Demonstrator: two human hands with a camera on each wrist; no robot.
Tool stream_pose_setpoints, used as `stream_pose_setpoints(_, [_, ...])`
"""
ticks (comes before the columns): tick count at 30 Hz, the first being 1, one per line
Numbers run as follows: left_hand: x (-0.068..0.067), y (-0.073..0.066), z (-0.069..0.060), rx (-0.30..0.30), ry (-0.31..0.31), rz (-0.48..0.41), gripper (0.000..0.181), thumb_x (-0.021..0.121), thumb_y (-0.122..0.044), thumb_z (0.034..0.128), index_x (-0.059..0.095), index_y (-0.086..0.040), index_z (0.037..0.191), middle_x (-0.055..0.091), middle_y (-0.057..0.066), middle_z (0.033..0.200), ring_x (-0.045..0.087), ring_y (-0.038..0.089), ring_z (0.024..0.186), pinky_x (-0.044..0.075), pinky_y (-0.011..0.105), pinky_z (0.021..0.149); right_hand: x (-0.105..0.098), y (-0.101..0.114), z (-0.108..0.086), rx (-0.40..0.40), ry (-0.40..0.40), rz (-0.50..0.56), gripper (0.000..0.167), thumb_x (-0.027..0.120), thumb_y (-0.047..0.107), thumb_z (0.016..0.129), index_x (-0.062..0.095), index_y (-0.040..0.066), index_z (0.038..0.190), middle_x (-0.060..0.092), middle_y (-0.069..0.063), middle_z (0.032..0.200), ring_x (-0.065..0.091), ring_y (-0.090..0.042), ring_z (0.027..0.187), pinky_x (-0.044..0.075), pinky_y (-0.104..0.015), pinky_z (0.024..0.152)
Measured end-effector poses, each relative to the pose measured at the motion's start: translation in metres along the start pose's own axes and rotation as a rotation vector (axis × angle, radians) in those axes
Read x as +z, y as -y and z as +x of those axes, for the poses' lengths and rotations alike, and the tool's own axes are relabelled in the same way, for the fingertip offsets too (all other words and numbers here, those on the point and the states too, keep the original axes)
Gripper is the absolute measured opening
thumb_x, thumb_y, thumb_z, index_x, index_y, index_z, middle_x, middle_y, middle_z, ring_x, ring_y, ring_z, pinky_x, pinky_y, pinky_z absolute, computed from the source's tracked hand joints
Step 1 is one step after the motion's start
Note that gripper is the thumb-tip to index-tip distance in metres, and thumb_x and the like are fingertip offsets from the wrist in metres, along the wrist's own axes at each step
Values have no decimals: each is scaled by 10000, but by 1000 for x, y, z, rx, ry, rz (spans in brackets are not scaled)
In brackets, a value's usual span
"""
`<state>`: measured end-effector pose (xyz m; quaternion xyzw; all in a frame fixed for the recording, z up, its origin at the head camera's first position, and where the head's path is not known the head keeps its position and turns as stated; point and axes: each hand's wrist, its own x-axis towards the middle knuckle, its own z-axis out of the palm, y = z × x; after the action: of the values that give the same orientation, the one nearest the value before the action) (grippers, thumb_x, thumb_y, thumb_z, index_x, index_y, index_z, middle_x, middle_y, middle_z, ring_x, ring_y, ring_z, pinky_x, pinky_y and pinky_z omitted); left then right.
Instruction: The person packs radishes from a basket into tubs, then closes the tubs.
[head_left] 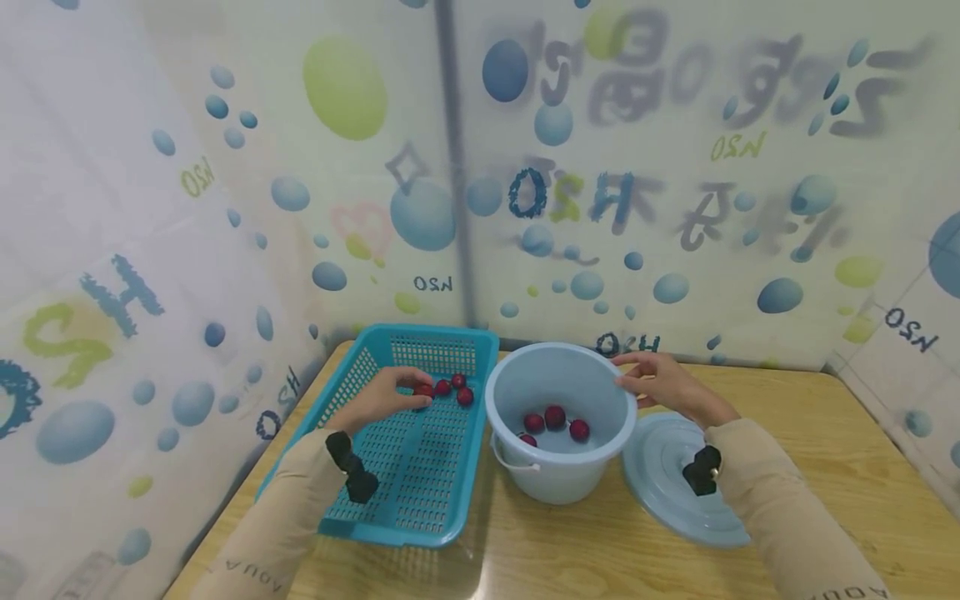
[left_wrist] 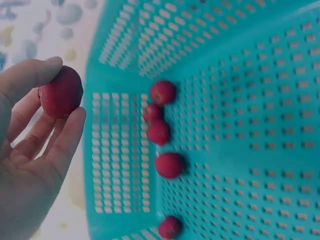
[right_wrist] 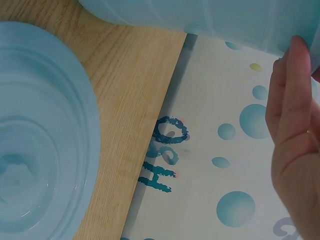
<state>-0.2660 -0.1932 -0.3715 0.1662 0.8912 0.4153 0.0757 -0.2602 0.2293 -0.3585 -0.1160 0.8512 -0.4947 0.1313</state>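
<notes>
Left hand [head_left: 382, 398] pinching a red fruit [left_wrist: 61, 92] over the basket [head_left: 420, 487]

Near right on the table [head_left: 562, 558] lies a lid [head_left: 660, 475], beside the bucket [head_left: 555, 483], which holds at least four fruits [head_left: 555, 417]; the basket stands left. Over its far part, thumb and fingers clamp the fruit, near loose fruits [head_left: 465, 396] at the far end. The fruit is nearly round, its long axis weak, seemingly running from thumb to finger; a dark tip faces the palm. At the bucket's far right rim, the right hand [head_left: 667, 383] touches the outer wall, fingers fairly straight; whether it grips, I cannot tell. The step looks like picking out one fruit; the next move calls for a steady pinch and a lift clear of the basket's side.
</notes>
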Motion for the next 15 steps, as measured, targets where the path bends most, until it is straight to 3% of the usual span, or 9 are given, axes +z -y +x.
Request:
stream_pose_setpoints(6, [5, -20, 2, 74, 10, -21, 280, 650, -198, 804, 604, -92, 1058, 599, 14, 1001, 516, 209, 1011, 401, 446, 873, 0, -3, 1, 5, 1, 3, 495, 575, 214, 865, 408, 9, 1283, 542, -155, 944, 592, -224, 807, 522, -361, 702])
stream_pose_setpoints(15, [9, -43, 5, 105, 21, -26, 279, 655, -234, 801, 609, -154, 1064, 606, -9, 1025, 510, 211, 1044, 389, 464, 887, 0, -4, 1, -11, -7, 6, 487, 578, 212, 863, 417, 7, 1274, 551, -155, 942, 598, -226, 803, 521, -369, 701])
